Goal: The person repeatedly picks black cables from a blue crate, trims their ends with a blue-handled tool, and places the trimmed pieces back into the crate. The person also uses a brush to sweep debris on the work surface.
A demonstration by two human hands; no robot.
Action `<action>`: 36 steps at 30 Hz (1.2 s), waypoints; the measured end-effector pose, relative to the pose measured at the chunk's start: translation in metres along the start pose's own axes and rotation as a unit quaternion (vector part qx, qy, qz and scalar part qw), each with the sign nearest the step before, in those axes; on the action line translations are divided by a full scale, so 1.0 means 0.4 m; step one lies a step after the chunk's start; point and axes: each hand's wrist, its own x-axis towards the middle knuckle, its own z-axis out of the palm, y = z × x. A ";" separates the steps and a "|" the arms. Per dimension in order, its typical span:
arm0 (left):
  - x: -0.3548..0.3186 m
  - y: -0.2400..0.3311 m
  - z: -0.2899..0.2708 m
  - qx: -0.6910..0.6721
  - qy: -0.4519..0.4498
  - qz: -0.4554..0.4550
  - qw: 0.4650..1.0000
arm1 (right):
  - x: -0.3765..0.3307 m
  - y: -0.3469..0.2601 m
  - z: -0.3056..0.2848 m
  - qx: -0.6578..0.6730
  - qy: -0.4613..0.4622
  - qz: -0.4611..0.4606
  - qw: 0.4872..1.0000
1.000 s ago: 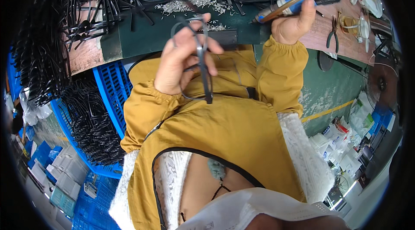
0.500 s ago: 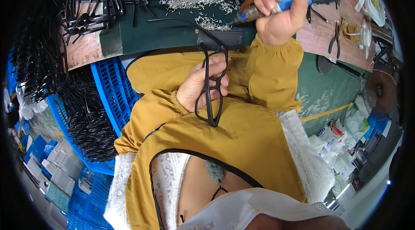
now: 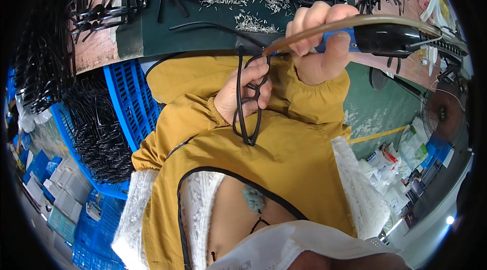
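**Over our lap, right at the bench edge: handling a skinny black eyeglass frame (image 3: pixel 239 92)**

Our left hand (image 3: pixel 243 90) has the frame pinched around its front, thumb on one side, fingers curled behind the rims. The frame's hanging just in front of the bench (image 3: pixel 94 49), one arm running alongside the front, the other sticking out over the dark green mat (image 3: pixel 157 36).

We'd guess it's really light, probably plastic: stiff-ish in the front, springy in those long thin arms. Looks smooth and a bit shiny, so it could slide if we pinch lazily. Best grip, we reckon, is the front close to the hinge. Grabbing an arm by its far end would likely just wobble or strain the joint.

Our right hand (image 3: pixel 324 41) is wrapped around a chunky blue-and-black power tool (image 3: pixel 385 39), which looks way heavier than the frame. Its nose points at the upper hinge end, but we can't tell if it's touching.

Loose silver pins (image 3: pixel 253 24) lie near that outstretched arm.
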 end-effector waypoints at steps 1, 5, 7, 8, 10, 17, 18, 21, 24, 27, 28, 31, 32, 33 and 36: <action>0.001 0.002 0.001 -0.005 0.003 -0.001 1.000 | -0.001 0.006 -0.001 0.004 0.012 0.007 1.000; 0.005 0.001 0.005 -0.014 -0.028 0.014 0.999 | -0.005 0.015 -0.010 0.006 -0.009 -0.002 1.000; 0.005 -0.005 0.004 0.021 -0.012 0.029 0.999 | 0.004 0.008 -0.019 0.003 -0.047 0.008 0.999; 0.002 -0.008 0.002 0.029 0.010 0.029 0.999 | 0.016 0.005 -0.026 0.028 -0.014 0.017 0.999; -0.008 -0.005 -0.007 0.050 0.003 0.049 0.998 | 0.046 0.002 -0.048 0.093 -0.007 0.010 0.996; -0.088 0.106 -0.034 0.028 -0.143 0.221 0.964 | 0.097 0.037 -0.132 -0.050 0.094 -0.053 0.993; -0.094 0.118 -0.027 0.041 -0.134 0.275 0.951 | 0.097 0.036 -0.138 -0.029 0.097 -0.058 0.993; -0.093 0.115 0.008 0.104 -0.057 0.428 0.896 | 0.104 0.021 -0.138 0.002 0.083 -0.053 0.995; -0.043 0.058 0.040 0.278 0.018 0.576 0.769 | 0.121 0.007 -0.117 0.034 0.046 -0.013 0.998; -0.007 0.009 0.027 0.420 0.022 0.665 0.617 | 0.135 0.011 -0.093 0.059 -0.026 -0.005 0.998; -0.005 -0.008 0.018 0.424 0.043 0.653 0.626 | 0.130 0.013 -0.086 0.061 -0.008 0.004 0.998; -0.013 -0.026 -0.014 0.439 0.076 0.613 0.653 | 0.119 0.018 -0.080 0.005 -0.064 0.031 0.997; -0.022 -0.027 -0.021 0.469 0.086 0.585 0.656 | 0.115 0.018 -0.083 -0.019 -0.066 0.022 0.997; -0.028 -0.026 -0.025 0.482 0.078 0.577 0.655 | 0.112 0.019 -0.086 -0.002 -0.064 0.022 0.998; -0.050 -0.019 -0.023 0.533 0.054 0.533 0.655 | 0.110 0.020 -0.097 0.025 -0.053 0.026 0.998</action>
